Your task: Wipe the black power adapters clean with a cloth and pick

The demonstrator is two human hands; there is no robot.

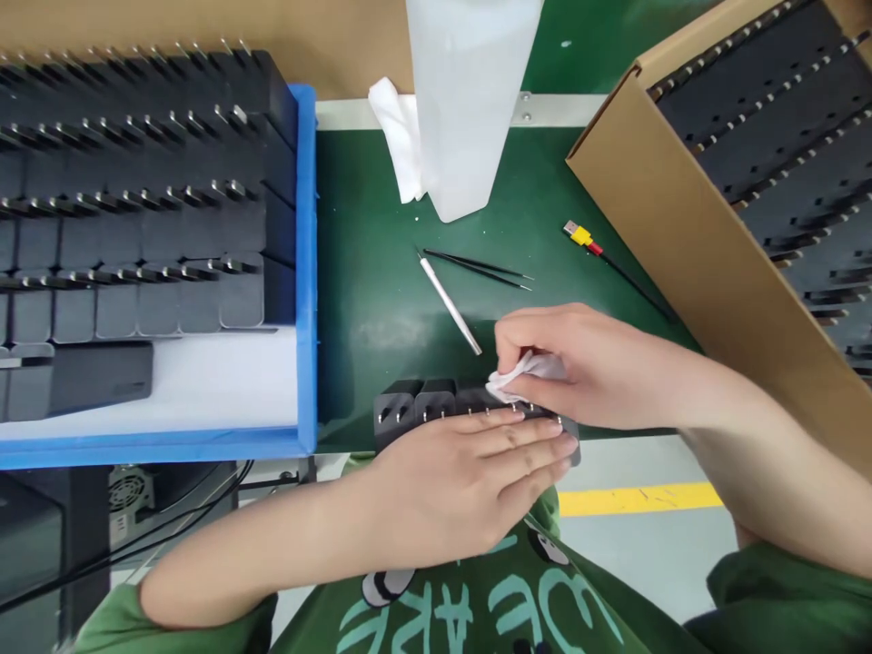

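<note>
A row of several black plug adapters [399,404] with metal prongs lies along the near edge of the green table. My left hand [470,472] rests flat across the row, fingers stretched out to the right and covering part of it. Bunched in my right hand [559,368] is a white cloth [521,372], pinched between thumb and fingers. The cloth touches the top of the adapters toward the right end of the row. My hands hide the adapters' faces there.
Left stands a blue tray [306,272] with rows of black adapters. A craft knife [450,304] and black tweezers [480,266] lie mid-table. Behind them are a white container [470,109] and folded white cloth [399,141]. Right are a USB cable [613,259] and cardboard box [654,200] of adapters.
</note>
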